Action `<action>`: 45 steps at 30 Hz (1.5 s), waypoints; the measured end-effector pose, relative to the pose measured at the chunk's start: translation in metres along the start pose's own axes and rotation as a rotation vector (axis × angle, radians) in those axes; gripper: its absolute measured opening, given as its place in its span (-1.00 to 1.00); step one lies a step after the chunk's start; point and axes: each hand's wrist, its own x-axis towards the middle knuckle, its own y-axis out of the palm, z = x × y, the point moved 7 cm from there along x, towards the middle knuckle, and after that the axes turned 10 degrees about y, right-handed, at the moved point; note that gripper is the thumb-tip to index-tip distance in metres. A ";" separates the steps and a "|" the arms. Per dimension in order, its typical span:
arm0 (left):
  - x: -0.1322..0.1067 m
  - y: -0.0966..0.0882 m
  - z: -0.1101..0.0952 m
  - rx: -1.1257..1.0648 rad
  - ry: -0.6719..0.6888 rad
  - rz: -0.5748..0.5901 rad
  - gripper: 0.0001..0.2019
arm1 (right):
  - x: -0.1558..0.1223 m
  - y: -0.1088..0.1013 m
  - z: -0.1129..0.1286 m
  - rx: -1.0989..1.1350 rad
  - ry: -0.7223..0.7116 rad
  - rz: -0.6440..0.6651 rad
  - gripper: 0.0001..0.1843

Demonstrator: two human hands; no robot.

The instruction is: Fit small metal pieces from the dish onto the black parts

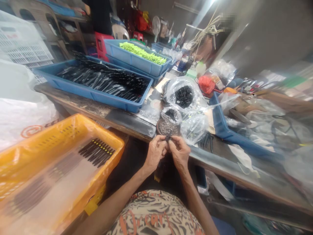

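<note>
My left hand [156, 150] and my right hand [179, 150] meet at the table's front edge, fingertips pinched on one small black part [168, 138]. Its exact kind is too small to make out. Just beyond the fingers sits a round brown dish [159, 126] of small metal pieces, perhaps screws or pins. Behind it are a small clear plastic bag [165, 113] of black bits and a larger clear bag [171, 89] holding more black pieces. Another clear bag [194, 127] lies to the right, beside several black parts [206, 141].
A blue tray [117, 103] full of black long-handled pieces stands at the left. Behind it, another blue tray [139, 58] holds bright green pieces [144, 53]. An orange crate [80, 122] with rows of black sticks [96, 152] is at lower left. A cluttered blue bin [221, 120] stands right.
</note>
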 end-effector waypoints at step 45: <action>0.000 0.010 -0.002 -0.422 -0.265 -0.095 -0.80 | 0.006 0.010 0.046 -0.594 -0.257 0.013 -0.73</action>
